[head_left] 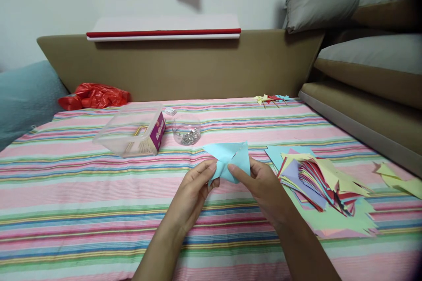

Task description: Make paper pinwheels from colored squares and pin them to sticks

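Note:
A light blue paper pinwheel (227, 153), partly folded in toward its middle, is held up over the striped cloth. My left hand (198, 180) pinches its lower left side between thumb and fingers. On the right side, my right hand (259, 178) grips it with the thumb pressed near the centre and the fingers behind. Beyond the paper stands a clear round dish (186, 131) with small silvery metal pieces in it. To the right lies a loose pile of coloured paper sheets (316, 180).
A clear plastic box (132, 118) with a purple label stands at the left. Finished pinwheels on sticks (272, 99) lie at the back right. A red plastic bag (95, 95) rests at the back left. Yellow paper (397, 180) lies at the far right, near stacked cushions (372, 96).

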A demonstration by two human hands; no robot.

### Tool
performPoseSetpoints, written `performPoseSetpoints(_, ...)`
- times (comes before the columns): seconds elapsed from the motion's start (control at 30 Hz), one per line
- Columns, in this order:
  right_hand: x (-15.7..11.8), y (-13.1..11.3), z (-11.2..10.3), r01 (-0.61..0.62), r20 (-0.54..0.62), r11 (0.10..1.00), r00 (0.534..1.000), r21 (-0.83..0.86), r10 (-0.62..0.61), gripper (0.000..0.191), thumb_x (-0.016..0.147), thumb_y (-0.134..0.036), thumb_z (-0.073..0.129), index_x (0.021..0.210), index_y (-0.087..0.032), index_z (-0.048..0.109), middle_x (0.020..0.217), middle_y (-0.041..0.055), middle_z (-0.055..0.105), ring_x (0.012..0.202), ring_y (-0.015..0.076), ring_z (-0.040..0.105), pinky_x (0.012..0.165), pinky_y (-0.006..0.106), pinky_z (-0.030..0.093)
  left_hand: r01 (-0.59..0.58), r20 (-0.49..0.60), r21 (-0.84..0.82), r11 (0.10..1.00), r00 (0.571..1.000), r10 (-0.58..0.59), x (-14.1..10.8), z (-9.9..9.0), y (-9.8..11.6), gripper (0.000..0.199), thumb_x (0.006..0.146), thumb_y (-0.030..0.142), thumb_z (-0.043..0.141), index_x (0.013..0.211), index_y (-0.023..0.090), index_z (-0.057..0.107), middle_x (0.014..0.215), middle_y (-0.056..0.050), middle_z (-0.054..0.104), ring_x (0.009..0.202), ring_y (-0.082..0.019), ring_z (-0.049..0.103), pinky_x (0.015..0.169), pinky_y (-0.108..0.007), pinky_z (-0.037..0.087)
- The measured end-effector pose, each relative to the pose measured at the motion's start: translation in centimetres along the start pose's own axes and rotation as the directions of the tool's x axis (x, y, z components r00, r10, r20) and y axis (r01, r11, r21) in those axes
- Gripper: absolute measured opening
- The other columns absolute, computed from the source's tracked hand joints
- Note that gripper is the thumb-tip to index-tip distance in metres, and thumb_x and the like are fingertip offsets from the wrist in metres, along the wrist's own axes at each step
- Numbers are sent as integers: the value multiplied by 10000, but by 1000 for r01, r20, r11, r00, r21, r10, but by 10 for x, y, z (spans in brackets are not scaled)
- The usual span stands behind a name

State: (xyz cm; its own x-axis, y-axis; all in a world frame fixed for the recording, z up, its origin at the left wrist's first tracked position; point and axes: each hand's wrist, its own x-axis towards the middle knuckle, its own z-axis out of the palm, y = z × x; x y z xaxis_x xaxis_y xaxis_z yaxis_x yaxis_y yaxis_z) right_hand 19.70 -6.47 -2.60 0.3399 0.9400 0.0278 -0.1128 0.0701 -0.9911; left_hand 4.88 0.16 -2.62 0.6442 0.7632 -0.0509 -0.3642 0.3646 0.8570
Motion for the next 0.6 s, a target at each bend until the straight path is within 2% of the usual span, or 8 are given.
performPoseSetpoints(0.13,1,1,4,-3,-59,1000,998,23,5,335,773,-476,772,984,-216,771,1006,58,779,961,266,683,872,385,506,-39,-27,56,998,999,41,0,-1,0,205,902,385,698,973,203,757,852,-19,582,771,-125,495,725,-223,438)
performPoseSetpoints(0.27,1,7,20,15,-205,977,978,211,29,306,784,-458,765,945,-198,762,964,58,772,932,255,677,851,377,513,-87,-82,149,985,992,100,1,4,-9,282,824,350,793,1066,212,752,866,-20,664,805,-132,562,775,-225,450)
performPoseSetpoints(0.43,-4,16,48,48,-257,917,965,397,60,279,789,-410,770,963,-193,741,1000,57,764,977,251,675,876,374,524,-141,-274,87,986,949,159,2,15,-25,266,769,360,833,943,172,764,931,-52,727,852,-158,622,773,-245,475)
performPoseSetpoints(0.6,-7,22,60,51,-266,908,961,416,68,309,819,-423,743,1018,-187,724,1040,66,764,1015,257,678,923,397,523,-186,-393,76,980,897,200,2,17,-30,240,765,379,833,832,165,747,822,-21,691,813,-151,609,770,-258,483)
